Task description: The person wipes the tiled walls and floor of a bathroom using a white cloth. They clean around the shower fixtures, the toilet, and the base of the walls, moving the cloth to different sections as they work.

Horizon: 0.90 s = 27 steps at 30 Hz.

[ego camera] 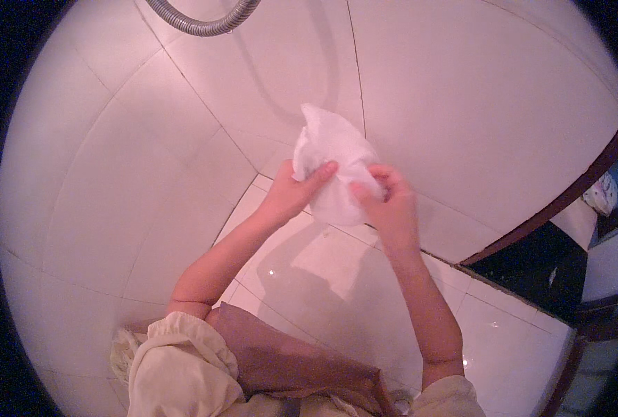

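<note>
A white cloth (340, 140), thin and partly folded, is held up in front of me between both hands. My left hand (306, 187) grips its left side, with the thumb lying over the front of the fabric. On the cloth's right side, my right hand (389, 193) pinches an edge between thumb and fingers; it is somewhat blurred. Some of the left fingers are hidden behind the cloth.
Pale tiled walls (194, 156) meet in a corner ahead, above a light tiled floor (309, 292). A ribbed metal hose (199, 26) hangs in a loop at the top. To the right is a dark-framed doorway edge (553, 203) with a black floor area (538, 260) beyond.
</note>
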Motion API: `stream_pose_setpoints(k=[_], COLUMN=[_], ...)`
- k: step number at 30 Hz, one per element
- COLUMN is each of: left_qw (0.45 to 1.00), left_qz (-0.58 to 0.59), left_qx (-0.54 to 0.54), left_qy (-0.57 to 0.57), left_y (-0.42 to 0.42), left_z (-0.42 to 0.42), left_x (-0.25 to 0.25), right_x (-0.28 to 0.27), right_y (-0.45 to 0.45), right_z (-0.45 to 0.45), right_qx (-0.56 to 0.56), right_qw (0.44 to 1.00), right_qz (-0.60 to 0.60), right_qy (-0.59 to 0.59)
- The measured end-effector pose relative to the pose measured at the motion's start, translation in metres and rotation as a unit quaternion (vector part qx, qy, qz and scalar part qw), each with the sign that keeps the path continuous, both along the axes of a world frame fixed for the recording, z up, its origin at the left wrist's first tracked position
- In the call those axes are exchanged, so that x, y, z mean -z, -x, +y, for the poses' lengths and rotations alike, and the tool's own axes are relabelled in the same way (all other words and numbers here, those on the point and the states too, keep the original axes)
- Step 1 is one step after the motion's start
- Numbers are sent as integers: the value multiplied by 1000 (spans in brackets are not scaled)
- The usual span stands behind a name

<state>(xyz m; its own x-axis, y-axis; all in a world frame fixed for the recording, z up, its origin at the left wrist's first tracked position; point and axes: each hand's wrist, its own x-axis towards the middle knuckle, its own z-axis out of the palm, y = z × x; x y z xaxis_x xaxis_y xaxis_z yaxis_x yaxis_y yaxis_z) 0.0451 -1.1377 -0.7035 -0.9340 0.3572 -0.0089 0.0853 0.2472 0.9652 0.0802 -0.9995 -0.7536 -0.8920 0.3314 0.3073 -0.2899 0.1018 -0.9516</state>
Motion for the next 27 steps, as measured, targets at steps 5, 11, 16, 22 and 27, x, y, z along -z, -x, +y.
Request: stream_pose_setpoints(k=[5,11,16,22,27], left_qw=[984,941,911,654,563], left_qz=[-97,-190,206,719,658], left_qx=[-25,-85,-285,-179,181], left_qy=[-148,-268,-215,152,467], left_y=[8,22,44,102,98], left_z=[-4,-13,5,67,21], left_x=[9,6,-9,-30,97], right_x=[-1,-2,13,17,23], right_y=[2,3,-3,-7,-11], right_z=[19,9,13,20,30], right_qx=[4,-19,-20,-22,-4], right_qw=[981,973,973,965,964], right_qz=[-38,-39,-52,-76,-78], right_qy=[192,226,226,250,256])
